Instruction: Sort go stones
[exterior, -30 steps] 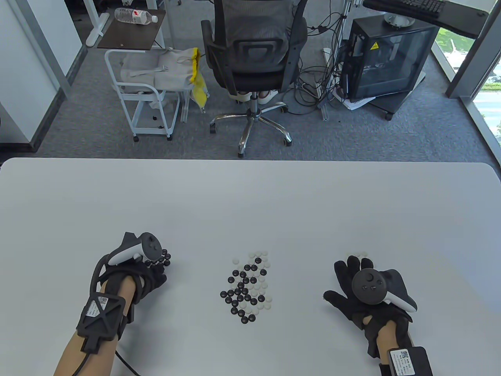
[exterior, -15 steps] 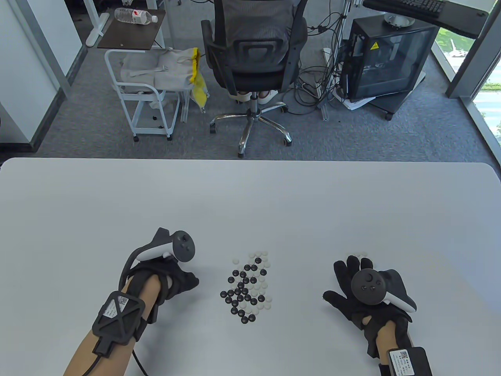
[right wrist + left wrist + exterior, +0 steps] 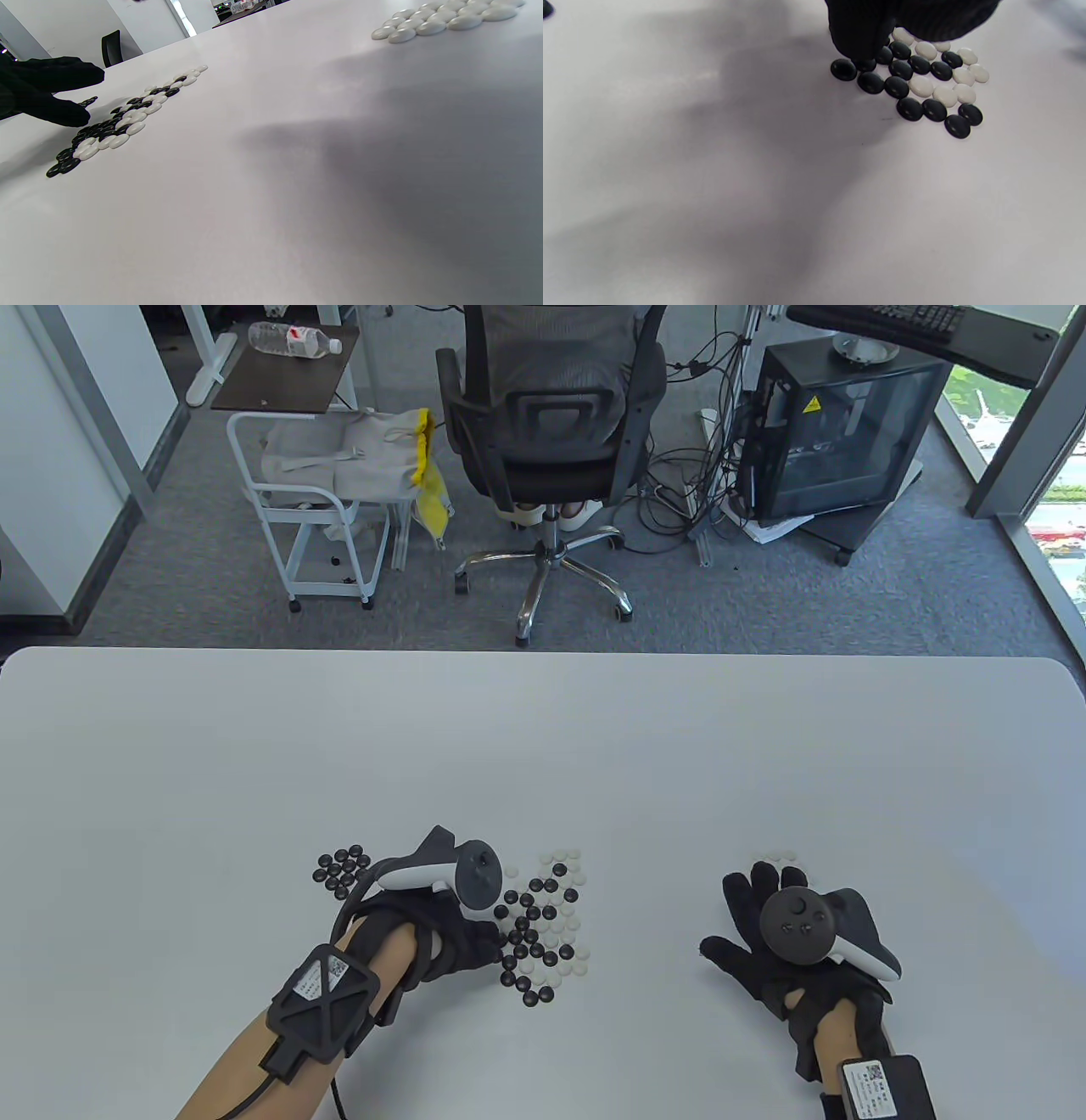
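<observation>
- Mixed pile of black and white stones (image 3: 543, 925) lies at lower centre of the table view, on the white worktop (image 3: 543, 746); its long axis runs roughly top-to-bottom of the frame, leaning a bit to the left toward the bottom.
- Left hand (image 3: 454, 937) sits at the pile's left edge, fingers curled downward onto the stones there. In the left wrist view a fingertip (image 3: 859, 40) comes down on the black stones at the near-left end of the pile (touching or pinching one — can't tell which, so grip state unclear).
- Black stone group (image 3: 341, 869) lies to the upper left of the left hand, apart from it and well apart from the mixed pile; compact cluster, no clear long axis.
- Right hand (image 3: 785, 950) rests at lower right of the table view, fingers spread flat on the worktop, holding nothing.
- White stone group (image 3: 445, 17) lies just beyond the right hand's fingertips; in the right wrist view it's at the upper right, a tight band w/ its long axis running left-right, rising to the right.
</observation>
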Demonstrator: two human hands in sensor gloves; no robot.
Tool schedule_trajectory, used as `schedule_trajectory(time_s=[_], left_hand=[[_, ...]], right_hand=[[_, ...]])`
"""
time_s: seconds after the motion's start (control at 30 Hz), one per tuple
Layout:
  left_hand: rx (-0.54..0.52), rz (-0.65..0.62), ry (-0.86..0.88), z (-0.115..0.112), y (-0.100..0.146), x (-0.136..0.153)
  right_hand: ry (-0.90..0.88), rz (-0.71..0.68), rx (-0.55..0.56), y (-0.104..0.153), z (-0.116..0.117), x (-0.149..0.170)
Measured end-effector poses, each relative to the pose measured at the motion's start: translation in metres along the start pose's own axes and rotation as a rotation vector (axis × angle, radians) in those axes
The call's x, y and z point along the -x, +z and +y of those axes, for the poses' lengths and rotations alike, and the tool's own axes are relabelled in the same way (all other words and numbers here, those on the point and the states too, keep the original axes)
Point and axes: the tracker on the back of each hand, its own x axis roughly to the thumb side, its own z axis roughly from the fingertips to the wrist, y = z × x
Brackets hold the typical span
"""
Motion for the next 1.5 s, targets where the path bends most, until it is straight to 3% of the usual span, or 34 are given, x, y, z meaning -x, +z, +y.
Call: schedule_trajectory(time_s=[0.1,0.2,0.5,0.9,1.07,1.23,1.33,1.5], left_hand=[[-0.008,0.004,-0.012,-0.002,0.0,0.002],[-0.02,0.094,-0.064,0.002,0.005,0.012],[-0.011,0.379,0.159,0.016,0.015,0.102],[-0.01,0.459,0.206,0.012,0.026,0.129],[-0.065,0.424,0.193,0.024,0.033,0.118],[-0.118,0.267,0.129,0.039,0.038,0.077],[-0.098,0.12,0.14,0.041,0.03,0.05],[-0.058,0.051,0.074,0.038,0.008,0.016]], right_hand=[[-0.002,-0.001,0.01,0.001,-0.001,0.0],[-0.001,0.002,0.008,0.001,-0.001,0.001],[-0.005,0.0,0.015,0.002,-0.002,0.001],[-0.006,0.003,0.012,0.001,-0.002,0.003],[-0.005,0.004,0.011,0.001,-0.002,0.003],[-0.005,0.007,0.01,0.001,-0.002,0.003],[-0.004,0.006,0.01,0.001,-0.002,0.003],[-0.002,0.003,0.012,0.001,-0.002,0.003]])
